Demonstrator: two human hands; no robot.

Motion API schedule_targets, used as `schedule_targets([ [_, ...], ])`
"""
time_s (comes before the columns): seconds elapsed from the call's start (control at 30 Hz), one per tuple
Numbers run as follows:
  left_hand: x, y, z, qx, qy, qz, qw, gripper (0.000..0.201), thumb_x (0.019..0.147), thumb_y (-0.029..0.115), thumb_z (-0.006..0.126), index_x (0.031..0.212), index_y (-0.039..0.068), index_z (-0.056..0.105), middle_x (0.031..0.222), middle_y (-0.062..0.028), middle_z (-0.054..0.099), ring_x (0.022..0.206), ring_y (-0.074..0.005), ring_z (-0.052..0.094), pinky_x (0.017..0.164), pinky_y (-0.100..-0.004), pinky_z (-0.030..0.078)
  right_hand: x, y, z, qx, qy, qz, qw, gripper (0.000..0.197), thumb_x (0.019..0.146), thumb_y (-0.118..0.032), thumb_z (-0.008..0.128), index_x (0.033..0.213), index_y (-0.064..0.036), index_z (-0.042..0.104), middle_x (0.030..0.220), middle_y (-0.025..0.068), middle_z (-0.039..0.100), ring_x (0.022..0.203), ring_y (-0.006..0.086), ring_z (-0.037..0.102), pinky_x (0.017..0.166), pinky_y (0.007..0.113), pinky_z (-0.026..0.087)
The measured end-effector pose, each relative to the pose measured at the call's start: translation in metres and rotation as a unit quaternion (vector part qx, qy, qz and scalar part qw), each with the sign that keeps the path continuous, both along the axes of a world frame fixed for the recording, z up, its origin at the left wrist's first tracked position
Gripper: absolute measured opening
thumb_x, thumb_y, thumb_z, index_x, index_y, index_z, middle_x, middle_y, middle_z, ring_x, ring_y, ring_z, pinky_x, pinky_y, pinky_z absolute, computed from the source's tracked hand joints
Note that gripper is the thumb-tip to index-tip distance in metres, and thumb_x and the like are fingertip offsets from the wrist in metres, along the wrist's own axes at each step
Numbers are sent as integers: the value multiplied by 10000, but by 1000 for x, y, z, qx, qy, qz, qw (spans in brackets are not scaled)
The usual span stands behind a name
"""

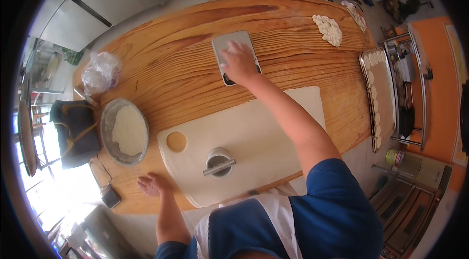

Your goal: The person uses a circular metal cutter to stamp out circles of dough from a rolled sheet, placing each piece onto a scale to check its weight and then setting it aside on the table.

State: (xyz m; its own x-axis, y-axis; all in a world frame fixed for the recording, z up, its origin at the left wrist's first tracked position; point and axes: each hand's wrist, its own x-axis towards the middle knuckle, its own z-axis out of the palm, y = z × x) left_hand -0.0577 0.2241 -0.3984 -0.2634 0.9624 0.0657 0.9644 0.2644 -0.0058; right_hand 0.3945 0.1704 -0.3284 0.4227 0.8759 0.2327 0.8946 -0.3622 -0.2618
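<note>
By the table's point(166, 73) near left corner, the left hand point(152, 184) is lying palm down, fingers slightly spread. A rolled dough sheet point(261, 146) is covering the near edge's middle; a bar-handled round cutter point(219, 167) is standing on it. A bowl point(105, 137) is holding flour point(129, 131) by the left edge. Beyond the sheet, the right hand point(238, 63) is hanging over a digital kitchen scale point(222, 43), fingers loosely spread; whether they are touching it, I cannot tell. A tray point(387, 95) of dough rounds point(374, 93) is lining the right edge; crumpled dough point(328, 30) is lying toward the far right corner.
</note>
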Motion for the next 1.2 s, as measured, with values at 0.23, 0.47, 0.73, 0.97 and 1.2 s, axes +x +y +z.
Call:
schedule_targets([
  [0.23,-3,-1,2,-8,12,-13,1000,558,841,369,362,1249,-8,314,1301,-202,289,1204,-320,275,968,-413,239,23,-2,-15,-81,90,-119,986,671,635,-310,678,1199,-87,393,1251,168,345,1171,327,312,963,425,271],
  [0.47,3,-1,5,-14,15,4,1000,543,845,362,354,1254,7,313,1306,-187,288,1215,-309,258,971,-418,232,32,-12,-1,-131,93,-81,984,766,590,-296,718,1222,-54,361,1161,155,418,1103,304,370,938,376,318],
  [0.73,5,-2,6,-23,6,17,1000,559,850,398,334,1265,25,305,1320,-151,283,1227,-284,236,991,-390,196,36,-21,-12,-24,329,-152,932,468,576,-208,735,934,-19,500,936,136,520,853,258,511,737,328,418],
  [0.97,-3,1,-9,-5,1,8,1000,551,837,374,367,1264,31,306,1326,-165,258,1232,-291,221,996,-403,181,65,-84,-45,118,345,-304,880,300,799,-280,531,927,-8,527,833,96,577,777,193,542,703,309,426],
  [1.2,16,-4,19,-34,-36,39,998,552,846,368,358,1280,38,271,1336,-167,232,1244,-288,192,1002,-398,164,99,-121,-16,280,486,-449,695,322,843,-242,478,1071,-20,432,1036,131,502,887,233,524,716,331,453],
])
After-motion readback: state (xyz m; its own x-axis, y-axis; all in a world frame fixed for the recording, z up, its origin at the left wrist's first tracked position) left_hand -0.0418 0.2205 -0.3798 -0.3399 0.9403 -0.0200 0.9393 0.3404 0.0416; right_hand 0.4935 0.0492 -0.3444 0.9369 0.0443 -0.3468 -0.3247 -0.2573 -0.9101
